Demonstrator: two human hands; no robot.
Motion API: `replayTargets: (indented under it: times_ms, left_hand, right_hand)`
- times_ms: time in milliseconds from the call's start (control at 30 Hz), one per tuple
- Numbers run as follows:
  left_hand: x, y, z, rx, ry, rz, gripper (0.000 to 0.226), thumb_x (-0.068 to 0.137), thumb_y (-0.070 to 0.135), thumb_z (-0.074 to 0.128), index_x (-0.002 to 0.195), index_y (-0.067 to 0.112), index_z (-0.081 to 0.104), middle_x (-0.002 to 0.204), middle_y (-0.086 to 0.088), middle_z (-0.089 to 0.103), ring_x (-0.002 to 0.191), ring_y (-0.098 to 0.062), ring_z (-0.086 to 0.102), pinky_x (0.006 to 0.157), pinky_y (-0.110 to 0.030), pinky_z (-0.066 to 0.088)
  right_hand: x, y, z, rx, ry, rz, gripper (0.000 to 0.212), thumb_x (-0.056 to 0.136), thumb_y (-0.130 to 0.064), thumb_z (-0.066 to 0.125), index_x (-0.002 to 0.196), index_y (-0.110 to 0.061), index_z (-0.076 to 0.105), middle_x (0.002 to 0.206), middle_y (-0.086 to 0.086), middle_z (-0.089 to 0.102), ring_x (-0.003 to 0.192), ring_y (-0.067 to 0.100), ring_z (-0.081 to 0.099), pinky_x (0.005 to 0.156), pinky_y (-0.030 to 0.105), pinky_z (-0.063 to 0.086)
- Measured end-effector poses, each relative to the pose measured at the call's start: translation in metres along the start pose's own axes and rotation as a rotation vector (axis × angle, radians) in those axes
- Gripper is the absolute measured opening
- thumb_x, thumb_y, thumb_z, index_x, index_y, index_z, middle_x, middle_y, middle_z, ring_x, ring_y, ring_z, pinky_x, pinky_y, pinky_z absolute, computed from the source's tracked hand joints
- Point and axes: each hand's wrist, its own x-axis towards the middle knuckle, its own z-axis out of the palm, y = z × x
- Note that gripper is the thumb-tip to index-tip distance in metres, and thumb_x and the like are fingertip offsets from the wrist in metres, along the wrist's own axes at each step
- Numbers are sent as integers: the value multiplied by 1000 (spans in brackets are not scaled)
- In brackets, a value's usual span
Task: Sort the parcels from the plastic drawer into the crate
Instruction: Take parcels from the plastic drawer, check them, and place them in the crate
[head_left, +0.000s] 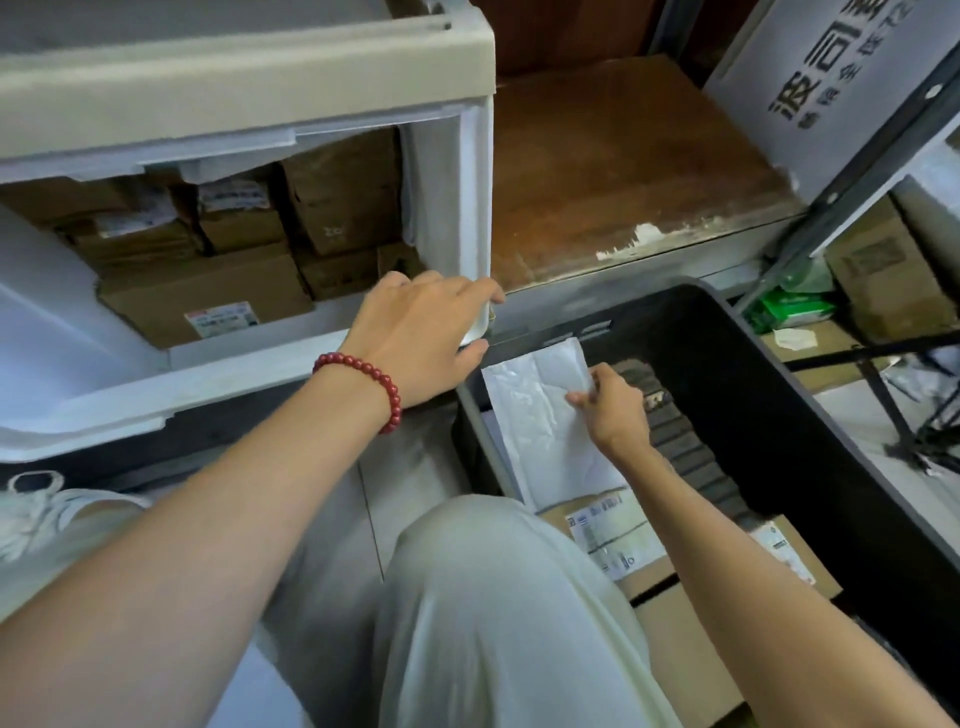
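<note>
A person's left hand (421, 332), a red bead bracelet (375, 378) on its wrist, rests on the front corner of an open white plastic drawer (234, 358) packed with cardboard boxes (208, 296). Its fingers seem to grip that corner. The right hand's (613, 410) fingers pinch a white padded envelope (540, 415) inside the black crate (753, 364), above labelled parcels (675, 623) lying there.

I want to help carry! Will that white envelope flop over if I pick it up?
The envelope is probably a bit floppy: its skin is wrinkled, though it looks fairly flat with the right hand pinching one edge. Likely light, since fingers alone hold it in the crate. Its sheen hints it's slippery.
</note>
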Motion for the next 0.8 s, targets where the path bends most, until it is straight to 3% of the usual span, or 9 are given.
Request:
replayTargets:
  times_ms: [100,200,267,333,467,567,700,800]
  left_hand:
    - [0,0,7,-2,19,-11,41,94,38,47,134,32,39,127,7,58,113,-20,53,88,-37,40]
    - [2,4,10,-16,31,-1,41,95,38,47,134,32,38,127,7,57,114,-19,53,89,-36,39]
    - [2,6,8,-23,48,18,41,95,38,47,134,31,38,127,7,57,114,-19,52,91,-36,38]
    - [2,5,2,-43,67,24,41,95,37,47,134,31,39,127,7,57,114,-19,52,92,-36,38]
    - [0,0,-5,-54,93,11,42,94,37,48,135,30,40,124,7,58,114,-20,52,93,-38,39]
    - [-3,-4,-4,-42,67,2,43,94,37,48,135,30,39,126,6,57,116,-20,50,93,-38,39]
    - [-4,-5,-4,-27,45,5,43,94,37,49,136,30,38,128,6,56,118,-20,49,93,-37,38]
    - [-9,-9,-7,-20,41,-8,43,94,37,49,135,30,38,127,6,56,117,-20,50,93,-36,38]
  right_hand:
    - [12,-1,18,-72,-53,38,39,95,-21,59,129,-11,44,121,14,59,103,29,58,77,37,46]
    - [14,4,36,-41,-53,41,57,89,-17,67,136,-12,35,131,15,52,114,30,54,89,40,46]
    - [8,13,48,-242,17,-55,73,81,-19,76,138,-14,33,138,11,42,124,27,46,98,39,44]
    - [2,24,59,-415,31,-215,72,79,-24,77,138,-21,35,140,8,38,125,25,42,100,37,42]
    - [-1,42,73,-681,-330,-335,78,86,-31,69,148,-35,23,159,4,12,139,28,25,107,42,35]
    - [0,46,78,-820,-527,-282,93,85,-31,71,152,-36,7,162,-1,-9,148,32,-1,116,53,16]
    - [1,45,81,-933,-577,-325,98,87,-13,65,153,-29,-6,160,0,-21,148,32,-13,117,55,7]
    - [1,52,86,-959,-493,-406,107,87,-18,67,151,-29,-18,158,4,-27,146,34,-18,117,53,3]
